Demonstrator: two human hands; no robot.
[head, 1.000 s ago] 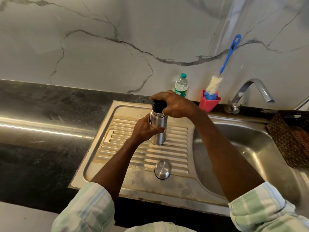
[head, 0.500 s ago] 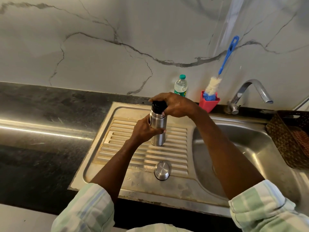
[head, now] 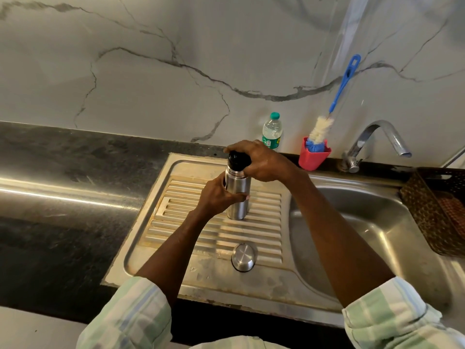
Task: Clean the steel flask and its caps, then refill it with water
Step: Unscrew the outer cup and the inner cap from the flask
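Little has changed: left hand (head: 216, 195) still grips the steel flask (head: 237, 195) mid-frame, right hand (head: 261, 161) still clasps its black cap (head: 236, 159), probably twisting.

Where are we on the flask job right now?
Done: the steel outer cap is already off, lying on the drainboard. In hand: the left hand steadies the upright steel flask while the right hand grips its black inner cap. Left: no washing or refilling evident; bottle brush sits in its red holder.
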